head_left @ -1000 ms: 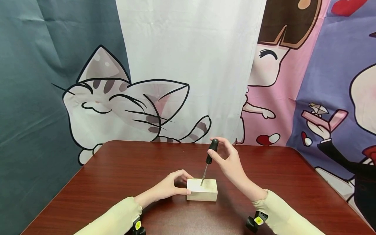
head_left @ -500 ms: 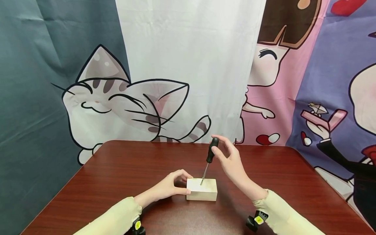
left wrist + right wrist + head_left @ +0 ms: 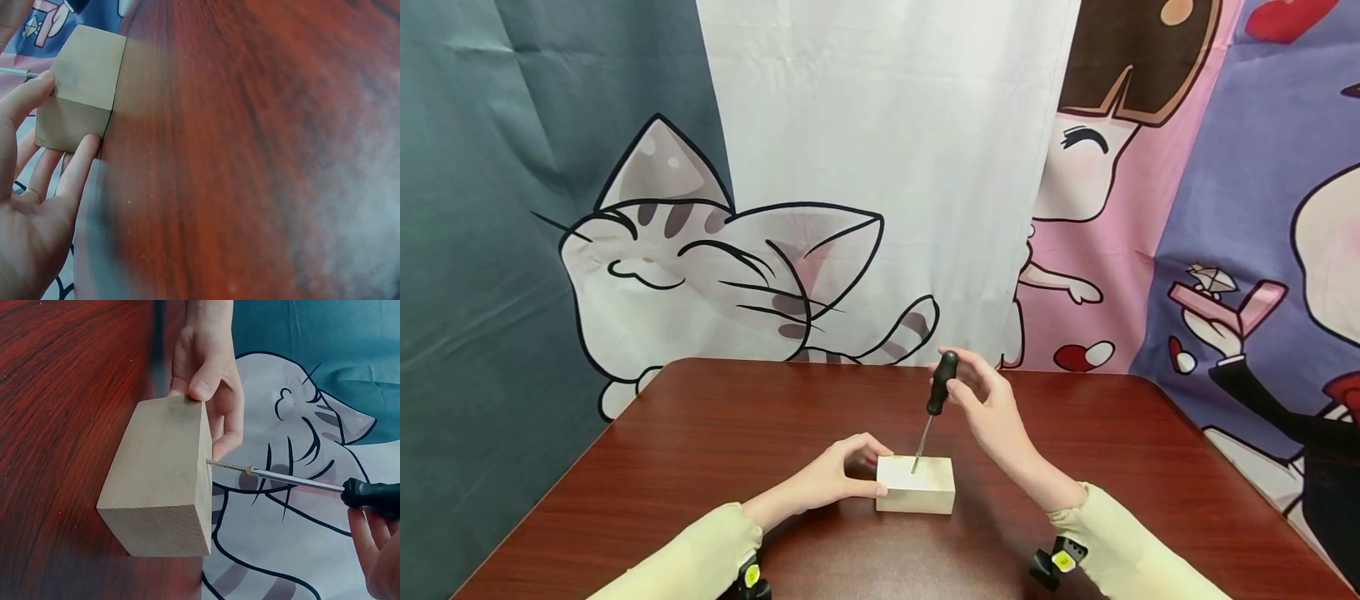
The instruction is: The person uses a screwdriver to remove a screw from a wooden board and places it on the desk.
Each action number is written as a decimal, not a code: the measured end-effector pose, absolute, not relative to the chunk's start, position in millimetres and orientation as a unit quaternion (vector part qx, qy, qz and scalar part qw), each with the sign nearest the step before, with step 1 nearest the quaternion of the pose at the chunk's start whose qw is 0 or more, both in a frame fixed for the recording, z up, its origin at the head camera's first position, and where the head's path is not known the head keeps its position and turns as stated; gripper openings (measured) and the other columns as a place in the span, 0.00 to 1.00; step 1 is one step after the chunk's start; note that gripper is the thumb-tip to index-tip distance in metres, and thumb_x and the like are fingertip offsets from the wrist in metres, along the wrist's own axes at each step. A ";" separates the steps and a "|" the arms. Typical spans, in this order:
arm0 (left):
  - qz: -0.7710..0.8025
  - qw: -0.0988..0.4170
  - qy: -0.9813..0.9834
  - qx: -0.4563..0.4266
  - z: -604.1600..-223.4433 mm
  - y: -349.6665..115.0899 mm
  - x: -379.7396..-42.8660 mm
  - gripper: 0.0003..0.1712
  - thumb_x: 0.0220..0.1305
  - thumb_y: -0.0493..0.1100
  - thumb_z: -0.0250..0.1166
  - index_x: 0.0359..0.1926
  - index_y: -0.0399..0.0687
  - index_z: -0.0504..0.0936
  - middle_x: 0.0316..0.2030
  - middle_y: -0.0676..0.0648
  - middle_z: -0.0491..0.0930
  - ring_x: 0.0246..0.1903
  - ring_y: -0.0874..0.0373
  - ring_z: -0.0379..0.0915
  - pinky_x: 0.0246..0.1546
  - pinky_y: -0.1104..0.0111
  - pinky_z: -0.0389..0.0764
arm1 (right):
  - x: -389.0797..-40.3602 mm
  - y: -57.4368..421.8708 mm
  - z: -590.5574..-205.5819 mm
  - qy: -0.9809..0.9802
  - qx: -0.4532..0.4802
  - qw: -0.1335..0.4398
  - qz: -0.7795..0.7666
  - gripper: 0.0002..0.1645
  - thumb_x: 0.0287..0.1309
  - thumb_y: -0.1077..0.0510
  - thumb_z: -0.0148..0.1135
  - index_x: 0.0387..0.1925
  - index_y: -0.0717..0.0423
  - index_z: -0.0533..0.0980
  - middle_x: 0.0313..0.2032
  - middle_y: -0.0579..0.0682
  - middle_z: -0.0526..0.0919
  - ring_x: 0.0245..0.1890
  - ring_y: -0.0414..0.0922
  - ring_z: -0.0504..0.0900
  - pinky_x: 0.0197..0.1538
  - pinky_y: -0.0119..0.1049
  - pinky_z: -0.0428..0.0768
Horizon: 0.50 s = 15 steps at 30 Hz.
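Note:
A pale wooden block (image 3: pixel 916 500) lies on the table in the head view. My left hand (image 3: pixel 829 477) grips its left end, thumb on the near side and fingers behind. In the right wrist view, a brass-coloured screw (image 3: pixel 230 465) stands part way out of the block's top face. The tip of a black-handled screwdriver (image 3: pixel 300 480) meets the screw's head. My right hand (image 3: pixel 994 417) holds the screwdriver's handle between thumb and fingers, the tool leaning a little to the right. The left wrist view shows my left fingers (image 3: pixel 78 172) against the block's end.
The reddish-brown wooden table (image 3: pixel 700 425) extends around the block on all sides. Behind it hangs a cloth backdrop (image 3: pixel 880 125) with cartoon drawings. A dark wrist-worn device (image 3: pixel 1056 564) sits under the right sleeve.
My right thumb has slid from the front of the screwdriver's handle to its right side, and the fingers have shifted around it. The handle sways slightly. Block and left hand stay put.

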<state>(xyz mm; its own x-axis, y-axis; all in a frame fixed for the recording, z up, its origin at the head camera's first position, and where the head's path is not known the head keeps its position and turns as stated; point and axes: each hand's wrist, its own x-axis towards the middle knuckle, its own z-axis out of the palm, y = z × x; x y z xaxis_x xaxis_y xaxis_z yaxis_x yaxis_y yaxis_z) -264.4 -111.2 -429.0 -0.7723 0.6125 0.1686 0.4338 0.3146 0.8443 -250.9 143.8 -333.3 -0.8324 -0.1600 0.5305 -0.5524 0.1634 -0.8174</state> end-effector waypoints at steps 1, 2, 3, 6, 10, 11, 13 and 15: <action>0.487 0.092 0.805 0.325 -428.9 -111.2 -264.2 0.24 0.57 0.47 0.74 0.54 0.54 0.79 0.47 0.49 0.83 0.48 0.59 0.81 0.56 0.67 0.75 | -250.7 143.7 -333.5 -0.752 0.235 0.167 0.593 0.23 0.66 0.63 0.60 0.61 0.49 0.73 0.48 0.58 0.85 0.42 0.38 0.85 0.47 0.31 0.83; 0.487 0.092 0.805 0.325 -428.9 -111.0 -263.9 0.24 0.57 0.47 0.74 0.54 0.54 0.79 0.47 0.49 0.83 0.48 0.59 0.81 0.56 0.68 0.75 | -250.6 143.6 -333.9 -0.758 0.233 0.172 0.585 0.24 0.64 0.62 0.63 0.61 0.47 0.73 0.46 0.57 0.85 0.40 0.38 0.85 0.45 0.31 0.83; 0.488 0.092 0.805 0.325 -428.8 -110.9 -263.8 0.24 0.57 0.47 0.74 0.54 0.54 0.79 0.47 0.49 0.83 0.48 0.59 0.81 0.56 0.68 0.75 | -250.4 143.3 -334.2 -0.763 0.230 0.176 0.578 0.25 0.62 0.60 0.65 0.60 0.46 0.73 0.44 0.55 0.84 0.38 0.39 0.84 0.43 0.31 0.83; 0.488 0.092 0.805 0.325 -428.8 -110.9 -263.8 0.24 0.57 0.47 0.74 0.54 0.54 0.79 0.47 0.49 0.83 0.48 0.59 0.81 0.56 0.68 0.75 | -250.7 143.0 -335.2 -0.775 0.225 0.185 0.561 0.27 0.58 0.58 0.70 0.58 0.42 0.74 0.39 0.52 0.83 0.32 0.42 0.83 0.37 0.33 0.81; 0.487 0.091 0.805 0.325 -429.6 -111.1 -264.4 0.24 0.57 0.47 0.74 0.54 0.55 0.79 0.47 0.49 0.83 0.48 0.60 0.81 0.56 0.68 0.74 | -251.7 144.1 -335.3 -0.771 0.228 0.186 0.565 0.26 0.60 0.61 0.68 0.59 0.44 0.74 0.39 0.54 0.84 0.34 0.40 0.83 0.41 0.31 0.81; 0.487 0.091 0.806 0.324 -429.8 -111.1 -264.4 0.24 0.57 0.47 0.74 0.54 0.55 0.79 0.47 0.49 0.83 0.48 0.60 0.81 0.56 0.68 0.74 | -251.8 144.6 -335.1 -0.770 0.229 0.187 0.565 0.26 0.60 0.62 0.67 0.60 0.45 0.74 0.41 0.55 0.85 0.36 0.39 0.84 0.44 0.29 0.81; 0.488 0.090 0.806 0.324 -429.9 -111.2 -264.5 0.24 0.56 0.47 0.75 0.54 0.55 0.79 0.46 0.49 0.83 0.47 0.60 0.81 0.56 0.68 0.74 | -252.2 145.3 -334.4 -0.766 0.232 0.185 0.569 0.26 0.61 0.63 0.65 0.61 0.46 0.73 0.43 0.56 0.86 0.40 0.37 0.84 0.49 0.27 0.80; 0.488 0.089 0.806 0.323 -430.0 -111.1 -264.4 0.24 0.56 0.47 0.75 0.53 0.55 0.79 0.46 0.49 0.83 0.47 0.60 0.81 0.56 0.68 0.74 | -252.3 145.9 -334.0 -0.761 0.236 0.182 0.577 0.26 0.62 0.65 0.64 0.61 0.48 0.74 0.46 0.57 0.87 0.42 0.36 0.84 0.53 0.25 0.79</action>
<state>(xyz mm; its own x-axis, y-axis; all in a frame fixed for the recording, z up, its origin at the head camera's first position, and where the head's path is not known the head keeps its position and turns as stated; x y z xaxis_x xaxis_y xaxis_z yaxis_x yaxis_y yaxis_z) -264.4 -111.1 -430.0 -0.7750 0.6081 0.1719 0.4343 0.3148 0.8440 -252.3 145.9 -334.0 -0.8225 -0.1485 0.5490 -0.5687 0.2233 -0.7917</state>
